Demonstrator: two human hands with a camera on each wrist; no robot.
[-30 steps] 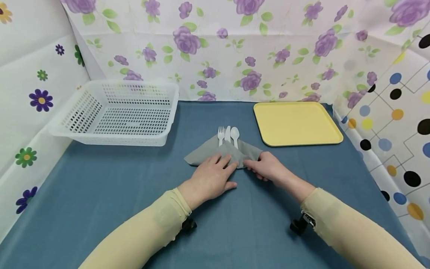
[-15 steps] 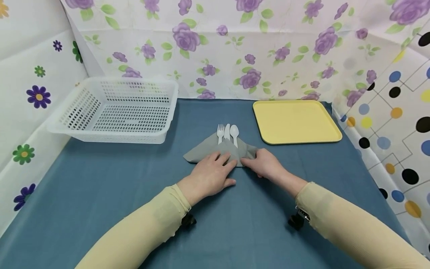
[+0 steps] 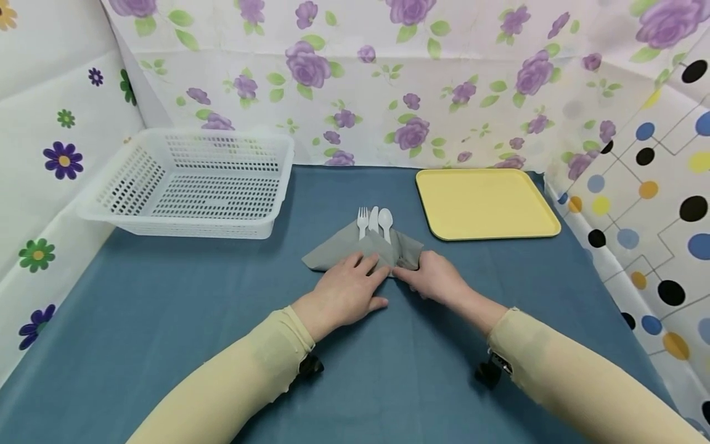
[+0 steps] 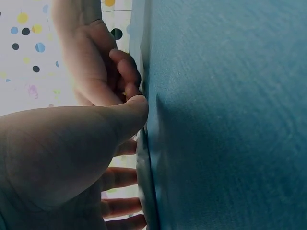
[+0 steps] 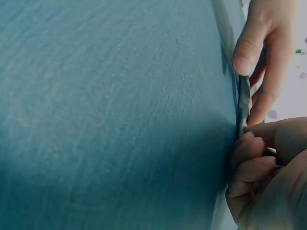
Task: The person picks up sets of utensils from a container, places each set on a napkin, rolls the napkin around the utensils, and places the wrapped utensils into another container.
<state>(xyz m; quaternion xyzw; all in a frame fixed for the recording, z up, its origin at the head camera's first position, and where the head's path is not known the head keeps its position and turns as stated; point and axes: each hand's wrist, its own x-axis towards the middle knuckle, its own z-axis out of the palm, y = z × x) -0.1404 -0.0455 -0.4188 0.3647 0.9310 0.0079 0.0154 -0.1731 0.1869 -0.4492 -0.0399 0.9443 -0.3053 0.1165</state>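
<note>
A grey cloth napkin point(image 3: 328, 249) lies folded in a pointed shape at the middle of the table. Out of its top fold stick a white fork point(image 3: 363, 223), a white knife point(image 3: 374, 218) and a white spoon point(image 3: 386, 223); their handles are covered by the cloth. My left hand point(image 3: 345, 288) presses on the napkin's front with spread, straight fingers. Beside it, my right hand point(image 3: 435, 276) pinches the right part of the napkin, which is bunched and folded inward. In the right wrist view the napkin's edge point(image 5: 244, 98) runs thin between both hands.
A white perforated plastic basket point(image 3: 202, 228) stands at the back left. At the back right lies a yellow tray point(image 3: 488, 203). Blue cloth point(image 3: 222, 296) covers the table, and patterned sheets point(image 3: 355, 80) hang behind and at both sides.
My right hand has drawn the napkin's right corner inward to the left, so that side is now shorter and bunched. The left hand has stayed pressed on the napkin.
</note>
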